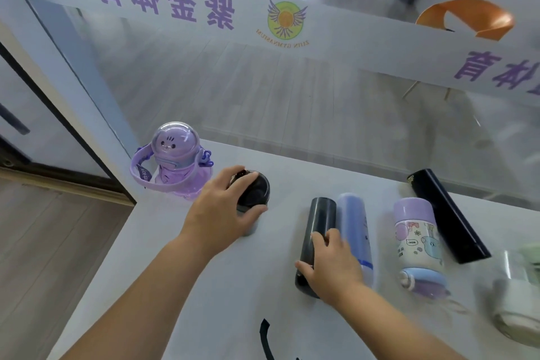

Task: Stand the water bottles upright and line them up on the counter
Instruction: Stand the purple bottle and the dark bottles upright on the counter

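Observation:
A purple cartoon bottle [178, 161] with a strap stands upright at the counter's far left corner. Just right of it, my left hand [222, 207] grips the black lid of an upright dark bottle [255, 190]. My right hand [330, 269] wraps around a dark grey bottle [318, 222] that lies on the counter. Beside that lie a blue bottle [355, 225], a lilac printed bottle [418, 242] and a long black bottle [447, 216]. A pale green and white bottle [517, 295] lies blurred at the right edge.
The white counter [181, 286] ends in an edge on the left, with wooden floor below. A glass wall [263, 82] with purple lettering runs along its back. A black strap [266, 339] lies near the front edge.

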